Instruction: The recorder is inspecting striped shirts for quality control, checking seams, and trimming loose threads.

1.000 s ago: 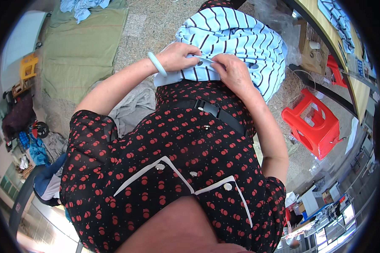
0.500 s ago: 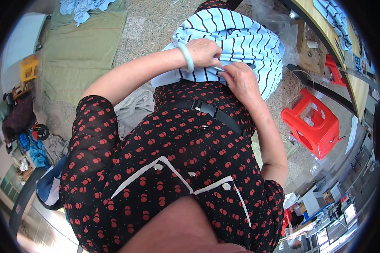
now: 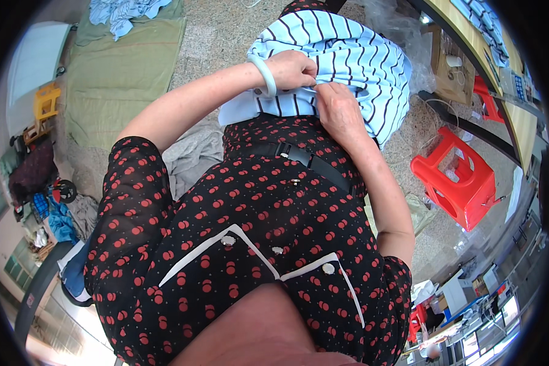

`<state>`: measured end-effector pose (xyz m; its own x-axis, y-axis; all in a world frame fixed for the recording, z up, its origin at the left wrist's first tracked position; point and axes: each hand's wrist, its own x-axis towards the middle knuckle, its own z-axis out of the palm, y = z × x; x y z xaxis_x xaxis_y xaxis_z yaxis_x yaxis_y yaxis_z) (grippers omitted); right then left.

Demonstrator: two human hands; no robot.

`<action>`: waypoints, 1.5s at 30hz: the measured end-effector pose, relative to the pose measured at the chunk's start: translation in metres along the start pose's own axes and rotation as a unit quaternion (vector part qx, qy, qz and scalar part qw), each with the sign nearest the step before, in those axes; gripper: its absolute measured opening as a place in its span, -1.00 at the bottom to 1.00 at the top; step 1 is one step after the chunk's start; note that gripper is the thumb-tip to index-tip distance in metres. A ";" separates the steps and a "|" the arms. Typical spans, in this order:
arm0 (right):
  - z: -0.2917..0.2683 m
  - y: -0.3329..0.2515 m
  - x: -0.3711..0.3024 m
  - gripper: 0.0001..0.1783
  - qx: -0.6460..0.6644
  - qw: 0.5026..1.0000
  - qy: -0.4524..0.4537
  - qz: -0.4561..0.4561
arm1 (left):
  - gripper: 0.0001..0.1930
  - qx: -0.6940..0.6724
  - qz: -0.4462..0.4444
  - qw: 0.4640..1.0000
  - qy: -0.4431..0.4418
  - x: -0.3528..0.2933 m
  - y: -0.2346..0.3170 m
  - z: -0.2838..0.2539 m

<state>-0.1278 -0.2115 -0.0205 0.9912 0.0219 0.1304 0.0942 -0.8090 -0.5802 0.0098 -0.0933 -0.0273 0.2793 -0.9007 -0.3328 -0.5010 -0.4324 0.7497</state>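
Pinching the striped garment (image 3: 348, 67) on my lap, both hands meeting at one spot on its near edge. Far left: olive floor mat (image 3: 119, 76), flat woven cloth, with a crumpled pale-blue heap (image 3: 125, 11) at its far end; grey cloth (image 3: 192, 155) slumped on the speckled floor beside my leg.

Left hand (image 3: 293, 70): grip pressed together, fingertips curled onto a fold of the fabric, apparently to hold it taut. Pale jade-coloured bangle (image 3: 263, 76) on that wrist, smooth and rigid.

Right hand (image 3: 338, 110): grip also pinching, thumb and fingertip shut on the same fold just beside the left; whatever small thing may sit between them is hidden.

Garment: soft knit, light blue with thin dark stripes, bunched over my knees and draping to the right. Black belt with plastic buckle (image 3: 283, 150) across my dotted dress.

Right: red plastic stool (image 3: 460, 180), hard, glossy, well apart from the garment.
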 end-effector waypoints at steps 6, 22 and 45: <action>0.002 0.002 -0.001 -0.87 0.042 0.999 0.015 0.015 | -0.80 -0.065 -0.056 0.996 -0.004 0.003 -0.001 0.001; 0.003 0.003 0.002 -0.86 0.092 0.994 -0.010 0.060 | -0.81 -0.068 -0.059 0.995 0.049 0.000 -0.003 0.017; 0.012 -0.003 0.002 -0.85 0.027 0.992 0.089 0.083 | -0.73 -0.055 -0.053 0.989 0.123 -0.011 0.006 0.025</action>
<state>-0.1252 -0.2021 -0.0285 0.9619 -0.2164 0.1668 -0.0587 -0.7599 -0.6473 -0.0173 -0.0869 -0.0335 0.5237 -0.8066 -0.2740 -0.3701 -0.5052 0.7796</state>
